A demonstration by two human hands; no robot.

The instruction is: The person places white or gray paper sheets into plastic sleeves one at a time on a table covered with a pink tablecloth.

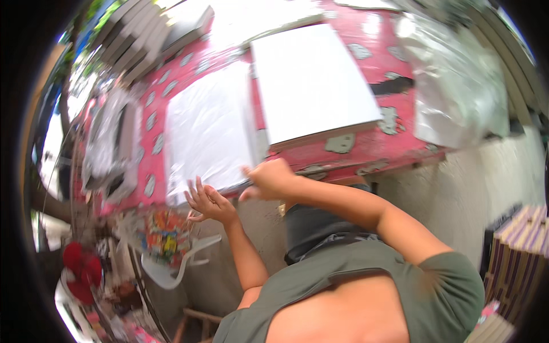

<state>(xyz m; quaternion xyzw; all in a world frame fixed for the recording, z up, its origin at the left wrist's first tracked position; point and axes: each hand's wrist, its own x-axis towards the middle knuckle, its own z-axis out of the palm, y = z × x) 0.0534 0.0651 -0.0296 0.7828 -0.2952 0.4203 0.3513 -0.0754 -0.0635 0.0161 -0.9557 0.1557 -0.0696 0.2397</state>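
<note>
My left hand [209, 203] is held palm up at the front edge of the table, its fingers spread and nothing in it. Close by on the right, my right hand [273, 179] hangs over the same edge, slightly blurred. Its thumb and forefinger point left, apart, with nothing visible between them. Just beyond the left hand lies a flat white pack in clear plastic [209, 126]. To its right a thick white rectangular slab or stack [314, 83] with brownish sides rests on the table. Neither hand visibly grips anything.
The table has a worn pink cover [394, 123] with pale patches. Clear plastic bags [457, 86] lie at the right, and a plastic-wrapped bundle [111, 146] at the left. Grey blocks [134, 37] are piled at the far left. A white plastic chair [171, 274] stands below.
</note>
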